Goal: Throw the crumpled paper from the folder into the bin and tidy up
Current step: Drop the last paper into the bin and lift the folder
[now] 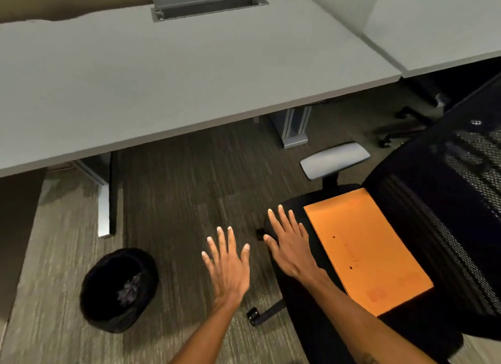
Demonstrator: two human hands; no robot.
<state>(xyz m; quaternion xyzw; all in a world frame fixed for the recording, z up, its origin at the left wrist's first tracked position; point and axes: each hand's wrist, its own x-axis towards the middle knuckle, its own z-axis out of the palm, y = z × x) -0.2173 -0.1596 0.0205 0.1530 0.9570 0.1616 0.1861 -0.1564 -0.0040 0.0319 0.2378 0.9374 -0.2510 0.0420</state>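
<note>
Head view: both my hands are out in front, fingers straight and spread, holding nothing. My left hand hangs over the carpet between the bin and the chair. My right hand is over the seat's front edge, just beside the folder; I cannot tell whether it touches the seat.

The paper lies inside the bin, a pale grey crumpled wad against the black liner, so I judge the throwing done and the tidying in hand. The folder lies flat and closed on the seat, orange, thin, likely floppy. Next I would slide fingers under its near edge and move it to the counter.
</note>
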